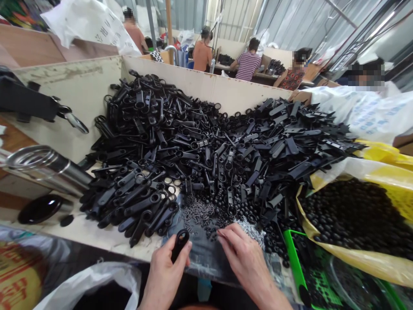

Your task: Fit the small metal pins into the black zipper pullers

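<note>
Holding black plastic pull (180,243) in left hand (164,271), right hand (241,258) half-open, hold unclear, at table edge (106,246)

Walled in ribbed pale sheet metal (232,17) along the top of the frame. Lit by a long tube lamp (382,23) at upper right. Crossed by a slanting steel beam (342,13) near the top right corner. Furnished with a long workbench (226,66) at top centre, and backed by a plain wooden panel (32,47) at upper left.
</note>
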Tool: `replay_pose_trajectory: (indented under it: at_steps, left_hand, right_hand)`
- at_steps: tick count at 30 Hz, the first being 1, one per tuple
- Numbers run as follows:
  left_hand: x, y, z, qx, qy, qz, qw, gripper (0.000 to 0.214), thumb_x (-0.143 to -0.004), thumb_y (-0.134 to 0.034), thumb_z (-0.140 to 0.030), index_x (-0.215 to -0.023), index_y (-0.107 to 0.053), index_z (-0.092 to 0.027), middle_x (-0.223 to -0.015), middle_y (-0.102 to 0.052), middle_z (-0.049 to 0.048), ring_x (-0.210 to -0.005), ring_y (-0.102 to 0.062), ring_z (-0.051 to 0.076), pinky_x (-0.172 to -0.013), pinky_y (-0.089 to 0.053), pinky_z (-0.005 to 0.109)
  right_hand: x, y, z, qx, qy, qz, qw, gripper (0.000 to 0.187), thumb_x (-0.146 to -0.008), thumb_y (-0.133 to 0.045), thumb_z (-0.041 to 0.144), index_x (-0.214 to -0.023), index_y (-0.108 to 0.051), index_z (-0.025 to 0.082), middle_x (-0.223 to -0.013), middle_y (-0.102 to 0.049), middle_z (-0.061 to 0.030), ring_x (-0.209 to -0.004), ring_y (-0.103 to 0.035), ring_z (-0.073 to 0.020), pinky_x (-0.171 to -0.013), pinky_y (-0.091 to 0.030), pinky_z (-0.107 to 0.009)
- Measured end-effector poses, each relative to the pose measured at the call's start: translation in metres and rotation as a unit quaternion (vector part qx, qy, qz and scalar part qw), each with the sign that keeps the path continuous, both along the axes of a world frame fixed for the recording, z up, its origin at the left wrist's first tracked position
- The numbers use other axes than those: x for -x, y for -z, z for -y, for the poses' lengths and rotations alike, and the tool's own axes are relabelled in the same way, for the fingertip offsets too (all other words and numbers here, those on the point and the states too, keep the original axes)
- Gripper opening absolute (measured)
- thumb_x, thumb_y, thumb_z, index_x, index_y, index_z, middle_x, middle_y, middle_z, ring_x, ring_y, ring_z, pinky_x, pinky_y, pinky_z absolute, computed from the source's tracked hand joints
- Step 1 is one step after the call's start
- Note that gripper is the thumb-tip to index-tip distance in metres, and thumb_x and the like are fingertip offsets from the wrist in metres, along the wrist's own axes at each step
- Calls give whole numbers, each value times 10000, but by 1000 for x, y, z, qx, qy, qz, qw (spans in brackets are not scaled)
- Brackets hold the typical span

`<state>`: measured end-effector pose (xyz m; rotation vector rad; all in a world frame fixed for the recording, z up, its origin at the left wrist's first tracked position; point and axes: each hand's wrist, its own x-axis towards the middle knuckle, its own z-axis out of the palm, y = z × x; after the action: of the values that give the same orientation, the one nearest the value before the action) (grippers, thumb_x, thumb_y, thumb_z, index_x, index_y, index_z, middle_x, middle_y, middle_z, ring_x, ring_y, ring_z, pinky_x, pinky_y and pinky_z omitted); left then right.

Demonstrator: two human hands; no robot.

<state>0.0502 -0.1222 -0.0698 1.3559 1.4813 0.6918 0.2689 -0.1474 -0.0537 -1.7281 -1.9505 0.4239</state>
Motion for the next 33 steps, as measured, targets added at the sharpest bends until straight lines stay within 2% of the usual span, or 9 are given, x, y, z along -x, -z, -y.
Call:
replay_pose_trajectory:
  at_steps: [9, 16, 19, 21, 23, 25, 28, 30, 33]
  left_hand:
    - [-2, -4, 0, 8, 18, -13, 1000, 421, -873, -561, -597, -676, -619, -230, -575, -641, -4, -605, -605, 199, -612, -447, 275]
    - [-4, -13, 1, 46, -23, 71, 996, 424, -831, -657, -592, -669, -639, -201, -532, -627, -3, -521, -518, 143, -522, -386, 231]
    - [-8, -19, 3, 129, -69, 171, 974, 451, -772, -732, -618, -791, -658, -174, -491, -605, -27, -404, -343, 67, -428, -212, 189]
    - [-12, -24, 3, 172, -83, 230, 954, 493, -726, -781, -628, -799, -644, -160, -480, -601, -29, -387, -301, 38, -429, -158, 177]
    - [-16, -29, 4, 196, -83, 273, 938, 518, -688, -816, -631, -772, -628, -155, -460, -583, -35, -381, -288, 23, -432, -140, 175]
    - [-21, -31, 4, 206, -75, 303, 928, 518, -681, -829, -623, -774, -634, -152, -443, -554, -50, -380, -272, 17, -429, -126, 178]
    - [-27, -29, 7, 210, -61, 333, 918, 507, -692, -832, -613, -786, -650, -149, -436, -524, -64, -384, -262, 16, -423, -114, 181]
    - [-29, -25, 8, 217, -50, 347, 911, 515, -688, -831, -621, -785, -649, -149, -428, -510, -70, -373, -248, 13, -416, -111, 184]
    - [-32, -20, 8, 220, -41, 360, 906, 515, -694, -825, -623, -796, -658, -146, -422, -496, -75, -357, -229, 9, -403, -113, 187]
  right_hand:
    - [4, 6, 6, 27, -11, 4, 1000, 280, -1076, -412, 251, -938, -656, 230, -906, -671, -34, -765, -700, -181, -666, -500, -252]
    - [19, 13, -8, 58, -11, 116, 991, 168, -996, -555, 169, -910, -695, 207, -893, -682, -39, -691, -697, -181, -587, -419, -253]
    - [20, 6, -13, 84, 9, 48, 995, 193, -960, -566, 158, -828, -703, 192, -838, -670, -42, -680, -657, -176, -599, -391, -260]
    - [21, -2, -13, 107, 26, -95, 989, 190, -935, -594, 203, -784, -710, 193, -773, -641, -22, -676, -605, -163, -613, -384, -257]
    - [23, -8, -11, 156, 48, -290, 943, 205, -914, -650, 333, -783, -719, 191, -689, -578, 10, -602, -505, -129, -564, -354, -239]
    - [29, -11, -7, 208, 74, -468, 856, 314, -861, -718, 489, -809, -725, 180, -648, -504, 44, -511, -355, -82, -476, -272, -214]
    - [42, -8, -1, 226, 102, -611, 752, 424, -754, -818, 573, -823, -726, 165, -660, -460, 66, -472, -218, -40, -419, -159, -193]
    - [48, -4, 1, 218, 107, -643, 726, 419, -727, -854, 553, -800, -723, 162, -649, -453, 72, -460, -201, -30, -407, -143, -185]
    - [53, 1, 3, 214, 109, -656, 716, 403, -734, -859, 540, -801, -729, 165, -602, -415, 87, -443, -185, -29, -396, -153, -177]
